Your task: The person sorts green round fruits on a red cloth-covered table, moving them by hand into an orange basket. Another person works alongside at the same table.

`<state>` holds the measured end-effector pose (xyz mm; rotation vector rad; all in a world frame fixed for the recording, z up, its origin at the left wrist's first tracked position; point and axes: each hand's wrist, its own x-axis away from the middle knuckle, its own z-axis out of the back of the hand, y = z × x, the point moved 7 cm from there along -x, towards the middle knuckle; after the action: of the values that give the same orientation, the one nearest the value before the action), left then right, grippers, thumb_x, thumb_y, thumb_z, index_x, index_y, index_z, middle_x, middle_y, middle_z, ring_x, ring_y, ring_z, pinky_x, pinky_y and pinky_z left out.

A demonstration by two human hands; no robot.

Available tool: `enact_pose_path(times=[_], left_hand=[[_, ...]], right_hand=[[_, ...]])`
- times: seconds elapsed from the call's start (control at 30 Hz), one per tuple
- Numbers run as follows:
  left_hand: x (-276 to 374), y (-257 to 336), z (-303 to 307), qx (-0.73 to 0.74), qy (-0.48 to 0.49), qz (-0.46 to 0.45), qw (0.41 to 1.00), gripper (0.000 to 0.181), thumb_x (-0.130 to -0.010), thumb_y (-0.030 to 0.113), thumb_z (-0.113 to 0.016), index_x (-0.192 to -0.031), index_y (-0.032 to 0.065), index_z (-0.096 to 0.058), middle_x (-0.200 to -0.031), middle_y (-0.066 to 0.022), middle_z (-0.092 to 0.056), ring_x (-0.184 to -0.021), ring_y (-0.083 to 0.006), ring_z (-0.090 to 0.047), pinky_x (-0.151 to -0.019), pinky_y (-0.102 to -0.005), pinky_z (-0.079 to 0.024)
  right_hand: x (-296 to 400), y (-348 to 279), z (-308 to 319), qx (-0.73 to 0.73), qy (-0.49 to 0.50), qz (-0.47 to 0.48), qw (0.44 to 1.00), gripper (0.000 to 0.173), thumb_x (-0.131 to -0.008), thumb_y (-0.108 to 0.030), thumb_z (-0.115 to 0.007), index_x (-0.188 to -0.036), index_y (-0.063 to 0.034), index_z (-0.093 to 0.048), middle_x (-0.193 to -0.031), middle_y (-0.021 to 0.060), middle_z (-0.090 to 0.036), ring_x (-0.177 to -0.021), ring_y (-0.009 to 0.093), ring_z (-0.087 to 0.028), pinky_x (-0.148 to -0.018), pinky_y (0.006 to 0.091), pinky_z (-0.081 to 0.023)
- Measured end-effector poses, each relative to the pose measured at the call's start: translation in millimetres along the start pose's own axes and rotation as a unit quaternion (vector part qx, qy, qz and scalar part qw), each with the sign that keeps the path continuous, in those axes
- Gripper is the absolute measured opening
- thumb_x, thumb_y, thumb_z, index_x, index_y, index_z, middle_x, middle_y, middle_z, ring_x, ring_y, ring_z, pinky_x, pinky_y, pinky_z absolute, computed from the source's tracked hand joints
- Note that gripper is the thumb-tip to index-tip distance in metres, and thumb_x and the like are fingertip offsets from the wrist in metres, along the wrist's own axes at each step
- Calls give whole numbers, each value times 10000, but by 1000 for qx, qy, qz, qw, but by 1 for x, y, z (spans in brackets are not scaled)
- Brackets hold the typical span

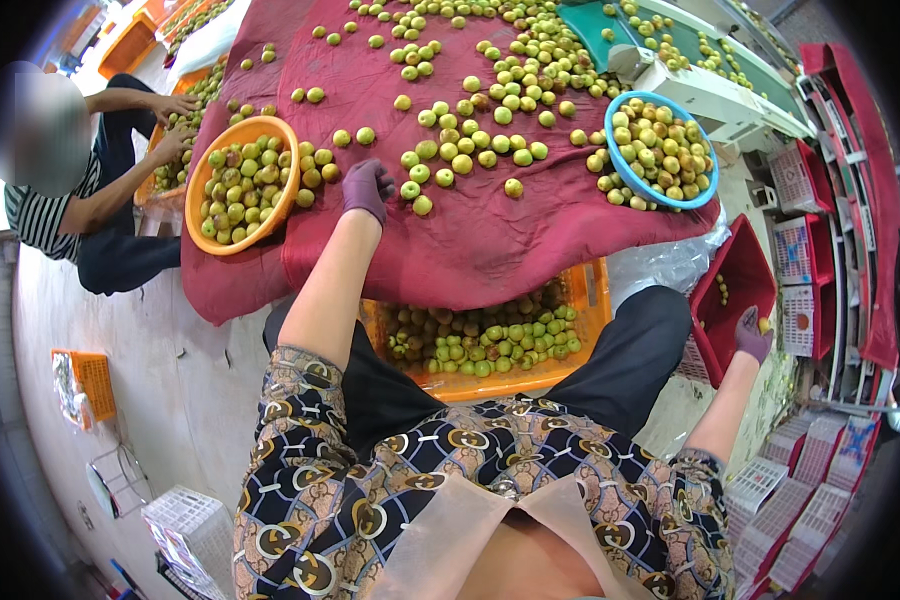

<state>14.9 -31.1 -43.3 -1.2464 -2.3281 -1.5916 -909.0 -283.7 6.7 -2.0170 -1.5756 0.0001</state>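
Note:
My left hand (366,191), in a purple glove, is over the red cloth (450,247) with its fingers curled; whether anything is inside them is hidden. Just to its right lie loose small round green-brown fruits (461,163), apparently jujubes. At the far right, my gloved right hand (754,337) holds one yellowish fruit (764,325) at its fingers, above a red-lined crate (735,262). A few small fruits (722,289) show inside that crate. An orange basket (291,191) full of fruits stands left of my left hand, and a full blue basket (712,176) sits at the cloth's right corner.
Between my knees, an orange crate (598,300) holds many fruits, partly under the cloth. On the left a seated person (52,210) has both hands in another fruit-filled crate. A conveyor (690,45) borders the far right. White crates (787,517) are stacked at lower right.

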Motion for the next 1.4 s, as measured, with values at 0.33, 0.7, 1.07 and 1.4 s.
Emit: enact_pose_path(times=[0.33, 0.7, 1.07, 1.4], left_hand=[[-21, 12, -16, -628, -59, -346, 694, 618, -807, 271, -718, -1391, 157, -554, -1370, -183, -567, -1199, -423, -567, -1035, -466, -470], [33, 18, -49, -716, -158, -156, 661, 714, -796, 363, -763, -1423, 157, -491, -1368, -168, -551, -1217, -385, -583, -1002, -465, -499], [14, 4, -71, -689, -274, -184, 645, 685, -818, 215, -747, -1449, 218, -482, -1414, -160, -486, -1173, -358, -605, -986, -427, -515], [14, 8, -68, -685, -240, -188, 662, 721, -843, 265, -740, -1498, 238, -439, -1308, -151, -563, -1098, -353, -650, -952, -424, -528]], right_hand=[[285, 550, -180, 649, -526, -39, 548, 439, -962, -275, -597, -1348, -68, -609, -1354, 126, -616, -1200, 258, -605, -997, 353, -479], [356, 639, -205, 632, -562, 275, 458, 310, -931, -70, -490, -1204, -163, -603, -1167, 131, -620, -1072, 365, -617, -869, 469, -523], [292, 634, -158, 660, -489, -110, 560, 296, -947, -375, -574, -1033, -96, -621, -826, 109, -665, -760, 257, -671, -663, 391, -547], [150, 464, -236, -187, -245, -322, 895, 794, -1007, -406, -588, -1526, 80, -234, -1577, 288, -311, -1414, 399, -420, -1173, 483, -416]])
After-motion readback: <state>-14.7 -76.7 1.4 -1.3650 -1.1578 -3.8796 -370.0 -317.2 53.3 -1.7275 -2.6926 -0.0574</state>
